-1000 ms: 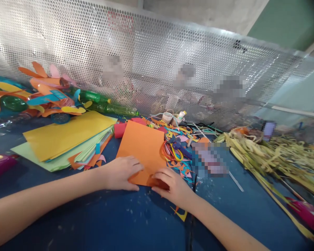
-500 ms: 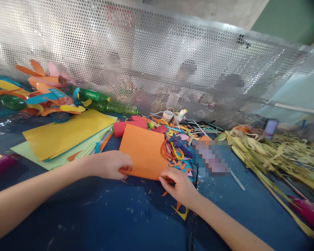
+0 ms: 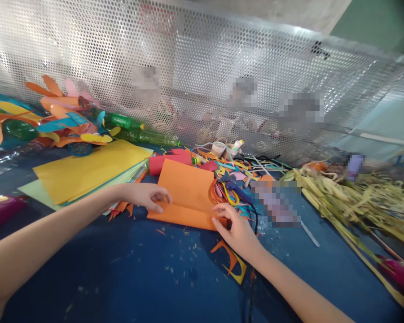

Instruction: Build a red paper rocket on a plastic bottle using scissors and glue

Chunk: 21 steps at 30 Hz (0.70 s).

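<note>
An orange sheet of paper (image 3: 188, 184) lies on the blue table, its near edge folded over into a strip. At the left end of that strip is my left hand (image 3: 148, 196), its fingers curled but apart. My right hand (image 3: 234, 226) rests at the strip's right end, thumb and fingers apart around the corner. Neither hand is closed on the paper. Scissors with yellow and red handles (image 3: 230, 193) sit against the sheet's right edge. Just behind the sheet lies a red paper roll (image 3: 156, 164).
Yellow sheets (image 3: 87, 175) lie left, below a bottle craft with paper petals (image 3: 67, 121). Green bottles (image 3: 148, 136) stand along a perforated metal screen (image 3: 195, 58). Orange scraps (image 3: 227, 253) lie near my right hand. Dried husks (image 3: 350, 202) and a magenta object (image 3: 399, 273) are right.
The near edge of the orange sheet has been folded over. My left hand has opened and shifted slightly up; my right hand has moved slightly right, its fingers raised. The view has shifted slightly.
</note>
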Each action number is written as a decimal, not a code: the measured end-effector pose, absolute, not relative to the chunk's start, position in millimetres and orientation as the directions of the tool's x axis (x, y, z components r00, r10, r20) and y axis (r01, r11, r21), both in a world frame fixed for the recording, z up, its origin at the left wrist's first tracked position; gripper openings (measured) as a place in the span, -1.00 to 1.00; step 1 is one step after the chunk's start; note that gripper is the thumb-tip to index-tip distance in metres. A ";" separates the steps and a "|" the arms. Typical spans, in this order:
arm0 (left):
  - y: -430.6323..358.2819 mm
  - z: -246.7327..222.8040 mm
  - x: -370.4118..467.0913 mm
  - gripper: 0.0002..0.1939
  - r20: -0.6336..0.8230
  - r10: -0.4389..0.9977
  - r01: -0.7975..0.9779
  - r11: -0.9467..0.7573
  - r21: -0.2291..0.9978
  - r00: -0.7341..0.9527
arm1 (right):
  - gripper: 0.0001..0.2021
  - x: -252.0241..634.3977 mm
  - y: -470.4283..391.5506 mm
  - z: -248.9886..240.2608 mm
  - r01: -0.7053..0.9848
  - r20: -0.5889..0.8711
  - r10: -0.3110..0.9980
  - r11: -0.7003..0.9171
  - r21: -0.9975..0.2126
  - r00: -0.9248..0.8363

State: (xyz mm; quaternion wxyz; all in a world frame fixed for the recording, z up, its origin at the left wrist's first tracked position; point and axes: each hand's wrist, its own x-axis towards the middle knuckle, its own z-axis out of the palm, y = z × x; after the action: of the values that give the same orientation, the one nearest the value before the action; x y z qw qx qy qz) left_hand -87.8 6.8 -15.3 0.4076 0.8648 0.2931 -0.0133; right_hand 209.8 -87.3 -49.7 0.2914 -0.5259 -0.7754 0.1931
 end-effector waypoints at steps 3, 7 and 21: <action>5.1 -14.2 -87.3 -0.59 -0.259 0.444 0.475 -0.494 0.728 0.858 | -0.84 209.2 -84.5 -53.2 0.769 0.258 0.939 0.336 -0.544 -0.228; 3.8 -12.2 -86.3 -0.63 -0.237 0.399 0.424 -0.488 0.763 0.886 | -0.84 206.6 -79.5 -58.2 0.847 0.263 0.947 0.289 -0.445 -0.184; 10.1 -17.0 -87.8 -0.76 -0.255 0.341 0.395 -0.450 0.801 0.905 | -0.89 203.1 -76.6 -57.4 0.879 0.272 0.940 0.301 -0.371 -0.207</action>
State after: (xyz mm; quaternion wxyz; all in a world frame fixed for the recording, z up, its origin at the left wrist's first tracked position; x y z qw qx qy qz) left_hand -87.8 10.1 -17.0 0.4775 0.8511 0.2164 -0.0282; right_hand 203.1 -76.6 -57.4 0.2269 -0.5874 -0.7739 0.0673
